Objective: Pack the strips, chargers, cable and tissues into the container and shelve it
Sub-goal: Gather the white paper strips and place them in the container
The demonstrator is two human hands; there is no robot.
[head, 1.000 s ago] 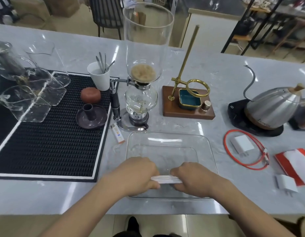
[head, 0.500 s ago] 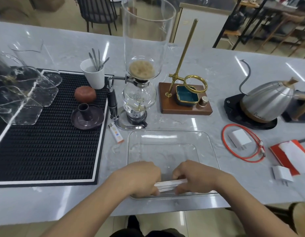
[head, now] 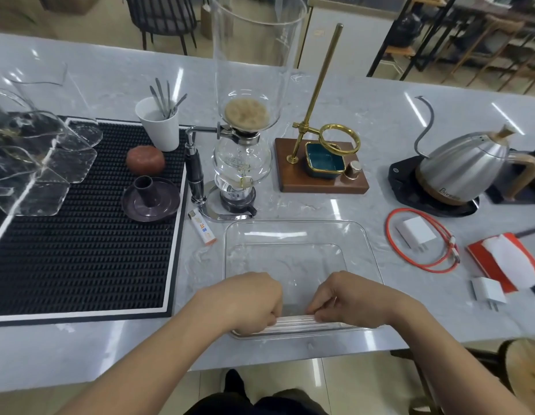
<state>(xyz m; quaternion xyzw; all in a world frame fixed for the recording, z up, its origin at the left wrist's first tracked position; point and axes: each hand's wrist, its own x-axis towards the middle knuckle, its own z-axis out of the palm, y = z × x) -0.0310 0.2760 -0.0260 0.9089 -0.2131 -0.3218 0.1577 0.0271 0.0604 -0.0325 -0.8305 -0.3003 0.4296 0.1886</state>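
Note:
A clear rectangular container [head: 293,232] lies on the marble counter in front of me. My left hand [head: 248,298] and my right hand [head: 350,298] each pinch one end of a bundle of white strips [head: 293,322], which lies low along the container's near wall. To the right, a white charger [head: 415,235] sits inside a coiled orange cable [head: 393,250]. A second white charger [head: 486,290] lies nearer the counter's edge. Beside it is a red tissue pack [head: 500,259] with white tissue showing.
A glass siphon coffee maker [head: 245,145] and a lighter [head: 202,229] stand just behind the container. A black ribbed mat [head: 80,250] with a cup, a saucer and glassware fills the left. A wooden stand [head: 320,175] and a steel kettle [head: 461,172] are behind right.
Both hands have lowered the strips from above the container's near rim down inside against its near wall. The camera has tilted down slightly.

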